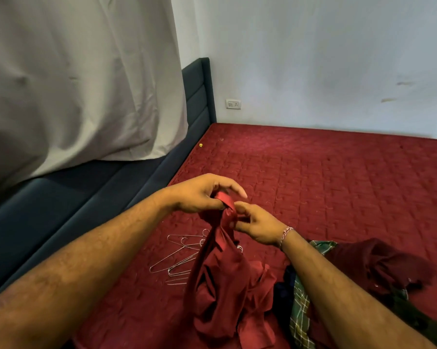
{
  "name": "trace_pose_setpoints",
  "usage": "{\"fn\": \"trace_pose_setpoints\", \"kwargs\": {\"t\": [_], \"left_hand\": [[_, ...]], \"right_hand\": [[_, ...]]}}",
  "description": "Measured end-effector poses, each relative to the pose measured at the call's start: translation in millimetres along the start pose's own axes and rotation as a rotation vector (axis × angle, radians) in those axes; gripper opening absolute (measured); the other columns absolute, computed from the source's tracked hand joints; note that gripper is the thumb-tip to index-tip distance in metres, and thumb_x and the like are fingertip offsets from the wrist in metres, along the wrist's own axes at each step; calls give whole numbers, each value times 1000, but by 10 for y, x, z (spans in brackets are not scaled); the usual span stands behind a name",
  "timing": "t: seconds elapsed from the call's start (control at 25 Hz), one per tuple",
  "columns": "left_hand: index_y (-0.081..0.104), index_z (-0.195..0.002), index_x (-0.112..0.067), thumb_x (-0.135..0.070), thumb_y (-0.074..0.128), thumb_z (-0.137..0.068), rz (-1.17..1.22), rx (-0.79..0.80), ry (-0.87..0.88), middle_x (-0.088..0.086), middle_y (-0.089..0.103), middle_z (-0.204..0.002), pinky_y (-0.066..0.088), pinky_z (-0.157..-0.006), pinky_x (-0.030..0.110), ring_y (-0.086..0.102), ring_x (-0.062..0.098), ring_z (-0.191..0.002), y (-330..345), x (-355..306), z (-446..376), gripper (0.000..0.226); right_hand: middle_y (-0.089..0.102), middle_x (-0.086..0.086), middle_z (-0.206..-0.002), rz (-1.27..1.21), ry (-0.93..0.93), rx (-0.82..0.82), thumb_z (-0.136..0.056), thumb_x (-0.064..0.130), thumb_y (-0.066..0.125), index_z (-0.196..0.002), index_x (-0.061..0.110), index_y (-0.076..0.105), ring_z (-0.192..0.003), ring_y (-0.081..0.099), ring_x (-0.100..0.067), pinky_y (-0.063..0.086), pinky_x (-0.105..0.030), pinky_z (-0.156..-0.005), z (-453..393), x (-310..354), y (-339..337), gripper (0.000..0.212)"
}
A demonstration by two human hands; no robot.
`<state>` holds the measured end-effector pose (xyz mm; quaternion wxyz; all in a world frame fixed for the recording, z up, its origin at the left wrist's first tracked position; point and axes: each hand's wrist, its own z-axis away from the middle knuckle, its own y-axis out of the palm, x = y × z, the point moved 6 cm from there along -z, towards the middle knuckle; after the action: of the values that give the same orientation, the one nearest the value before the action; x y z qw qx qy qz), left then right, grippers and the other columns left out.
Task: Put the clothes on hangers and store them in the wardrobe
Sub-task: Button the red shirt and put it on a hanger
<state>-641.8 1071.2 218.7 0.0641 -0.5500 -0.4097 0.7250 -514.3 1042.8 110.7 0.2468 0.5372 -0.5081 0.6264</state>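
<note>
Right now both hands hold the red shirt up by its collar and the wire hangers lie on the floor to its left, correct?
Not quite. In the head view both hands, left hand and right hand, do hold the red shirt up by its collar, but the wire hangers lie on the red mattress, left of the shirt, not on the floor.

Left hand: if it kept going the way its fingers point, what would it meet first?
Probably the right hand, close ahead past the red shirt that the left hand pinches; depth is unclear.
</note>
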Motion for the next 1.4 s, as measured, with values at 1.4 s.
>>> {"fn": "trace_pose_setpoints", "kwargs": {"t": [1.4], "left_hand": [[71, -84, -13, -10, 70, -96, 95, -969, -325, -4, 68, -73, 45, -66, 24, 54, 4, -67, -1549, 1527, 1850, 12]], "right_hand": [[59, -14, -65, 79, 393, -69, -74, 29, 86, -69, 3, 66, -60, 56, -21, 50, -30, -57, 672, 65, -1666, 34]]}}
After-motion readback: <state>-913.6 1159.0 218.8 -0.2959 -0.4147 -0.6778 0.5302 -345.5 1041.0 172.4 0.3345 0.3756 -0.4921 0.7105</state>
